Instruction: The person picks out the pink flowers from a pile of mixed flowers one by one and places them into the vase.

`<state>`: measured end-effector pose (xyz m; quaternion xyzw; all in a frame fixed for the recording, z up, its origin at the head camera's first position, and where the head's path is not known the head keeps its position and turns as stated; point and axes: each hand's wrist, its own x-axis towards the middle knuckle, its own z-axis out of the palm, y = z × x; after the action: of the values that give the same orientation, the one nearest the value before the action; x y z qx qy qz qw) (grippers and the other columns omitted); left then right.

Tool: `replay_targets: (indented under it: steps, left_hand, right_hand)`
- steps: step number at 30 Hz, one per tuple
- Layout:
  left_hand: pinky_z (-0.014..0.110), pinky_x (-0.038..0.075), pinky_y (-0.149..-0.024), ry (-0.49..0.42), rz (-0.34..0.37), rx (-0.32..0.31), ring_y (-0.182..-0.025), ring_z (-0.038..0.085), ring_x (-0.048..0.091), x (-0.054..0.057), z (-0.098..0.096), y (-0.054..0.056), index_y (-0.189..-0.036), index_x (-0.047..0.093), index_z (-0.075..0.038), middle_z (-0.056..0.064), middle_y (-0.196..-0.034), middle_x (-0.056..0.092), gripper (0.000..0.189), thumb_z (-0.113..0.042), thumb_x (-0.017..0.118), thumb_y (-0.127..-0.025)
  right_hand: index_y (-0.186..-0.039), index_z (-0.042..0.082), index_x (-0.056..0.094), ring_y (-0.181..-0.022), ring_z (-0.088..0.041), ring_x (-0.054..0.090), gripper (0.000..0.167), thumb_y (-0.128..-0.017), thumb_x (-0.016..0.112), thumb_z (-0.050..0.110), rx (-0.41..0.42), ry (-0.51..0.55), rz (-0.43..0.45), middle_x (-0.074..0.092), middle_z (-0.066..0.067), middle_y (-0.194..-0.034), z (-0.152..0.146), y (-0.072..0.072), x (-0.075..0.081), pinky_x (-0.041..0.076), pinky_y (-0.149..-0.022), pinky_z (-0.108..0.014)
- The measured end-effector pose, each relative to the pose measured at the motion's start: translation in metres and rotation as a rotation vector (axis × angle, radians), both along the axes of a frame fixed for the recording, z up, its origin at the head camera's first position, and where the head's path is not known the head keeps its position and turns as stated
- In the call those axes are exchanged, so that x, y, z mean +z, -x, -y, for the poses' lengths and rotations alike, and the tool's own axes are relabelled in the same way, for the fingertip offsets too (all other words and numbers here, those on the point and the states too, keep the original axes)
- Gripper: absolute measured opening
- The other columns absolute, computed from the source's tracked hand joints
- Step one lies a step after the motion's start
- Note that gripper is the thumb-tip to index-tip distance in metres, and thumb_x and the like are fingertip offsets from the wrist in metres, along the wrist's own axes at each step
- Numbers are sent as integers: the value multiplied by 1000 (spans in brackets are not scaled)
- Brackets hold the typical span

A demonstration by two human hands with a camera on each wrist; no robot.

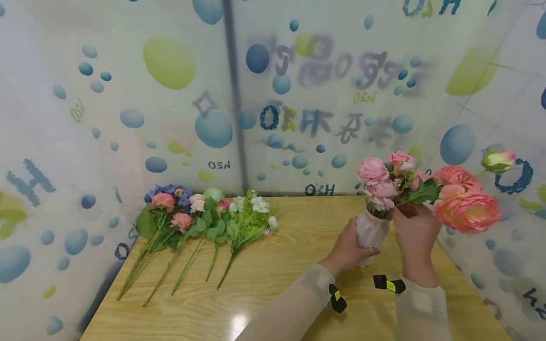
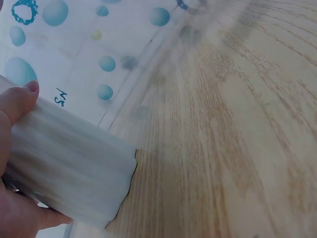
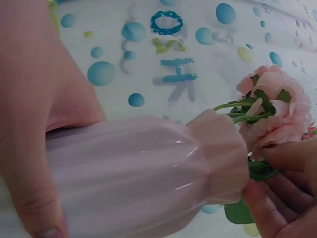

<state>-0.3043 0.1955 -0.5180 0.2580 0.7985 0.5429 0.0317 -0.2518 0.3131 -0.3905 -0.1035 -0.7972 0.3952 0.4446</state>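
A pale pink fluted vase (image 1: 372, 232) leans at the right of the table, and my left hand (image 1: 347, 248) grips its body. The left wrist view shows that hand's thumb and fingers round the vase (image 2: 74, 163). Light pink flowers (image 1: 373, 170) stand in its mouth. At the rim my right hand (image 1: 415, 232) pinches green stems; the right wrist view shows the fingertips beside the neck, under a pink bloom (image 3: 277, 99). Coral flowers (image 1: 467, 210) and a pink-green bud (image 1: 499, 161) spread out past this hand to the right. Which stem it pinches is partly hidden.
On the left of the wooden table (image 1: 298, 265) lie several loose stems: blue and pink flowers (image 1: 163, 201), a pale pink flower (image 1: 197, 202) and a white-flowered green spray (image 1: 251, 218). A patterned curtain (image 1: 192, 104) encloses the table's back and sides.
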Motion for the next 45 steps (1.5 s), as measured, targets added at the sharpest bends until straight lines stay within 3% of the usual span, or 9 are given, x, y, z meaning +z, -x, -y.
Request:
replay_targets:
  steps: [6, 13, 17, 21, 26, 32, 36, 38, 45]
  left_hand:
    - [29, 49, -81, 7, -4, 4, -102, 4, 51, 0, 1, -1, -141, 22, -33, -13, -121, 47, 89, -41, 79, -72]
    - [30, 49, -82, 1, -15, 3, -104, 4, 51, -1, 1, -1, -141, 21, -34, -14, -123, 47, 91, -39, 79, -72]
    - [30, 49, -83, 6, -20, 8, -105, 4, 51, -1, 1, -1, -141, 22, -34, -14, -123, 47, 91, -39, 79, -72]
    - [30, 48, -83, 11, -23, 14, -105, 4, 51, -1, 1, -1, -141, 22, -33, -13, -124, 47, 91, -39, 80, -71]
    - [30, 48, -85, 18, -24, 14, -106, 4, 50, 2, 1, -2, -142, 21, -33, -13, -123, 47, 92, -41, 79, -71]
    - [31, 48, -87, 28, -25, 24, -106, 4, 50, 2, 1, -2, -141, 22, -34, -14, -124, 46, 92, -41, 80, -70]
    - [33, 48, -87, 26, -19, 29, -107, 4, 51, 1, 0, -1, -140, 23, -35, -15, -124, 46, 91, -41, 80, -70]
    - [33, 48, -87, 26, -17, 30, -106, 4, 51, 0, 0, -1, -140, 23, -35, -15, -124, 46, 91, -41, 80, -70]
    - [33, 48, -88, 21, -24, 33, -106, 4, 50, 1, 0, -2, -139, 24, -35, -15, -123, 46, 90, -41, 80, -70]
  right_hand:
    - [-109, 13, 64, -80, -11, 61, 40, -80, 69, 40, 5, 2, 186, 67, -6, -86, 2, -6, 12, 47, -72, -26]
    - [-138, 23, 44, -126, -17, 41, 76, -71, 80, 27, 47, -101, -8, 48, 2, -135, -4, -16, 21, 31, -103, -51]
    - [-137, 27, 45, -116, -12, 51, 69, -75, 77, 29, 48, -66, 38, 54, 2, -128, -3, -20, 23, 39, -99, -44]
    - [-136, 28, 44, -90, -7, 64, 54, -86, 66, 31, 103, 28, 87, 59, -3, -119, -1, -21, 26, 51, -76, -21]
    - [-138, 26, 40, -86, -2, 61, 46, -93, 53, 23, 162, 93, 128, 52, -6, -124, -1, -26, 31, 49, -65, -11]
    - [-142, 29, 34, -99, -15, 54, 55, -92, 56, 27, 119, 28, 219, 50, -7, -128, -2, -28, 32, 47, -79, -26]
    - [-140, 21, 39, -109, -29, 49, 60, -86, 64, 30, 65, -27, 176, 50, -12, -127, -3, -23, 28, 41, -86, -53]
    - [-137, 18, 43, -103, -30, 53, 59, -84, 66, 30, 43, -40, 134, 54, -14, -121, -3, -21, 25, 43, -82, -54]
    - [-132, 28, 48, -89, -10, 62, 44, -90, 60, 28, 73, 9, 97, 60, -3, -113, -4, -15, 22, 47, -68, -11]
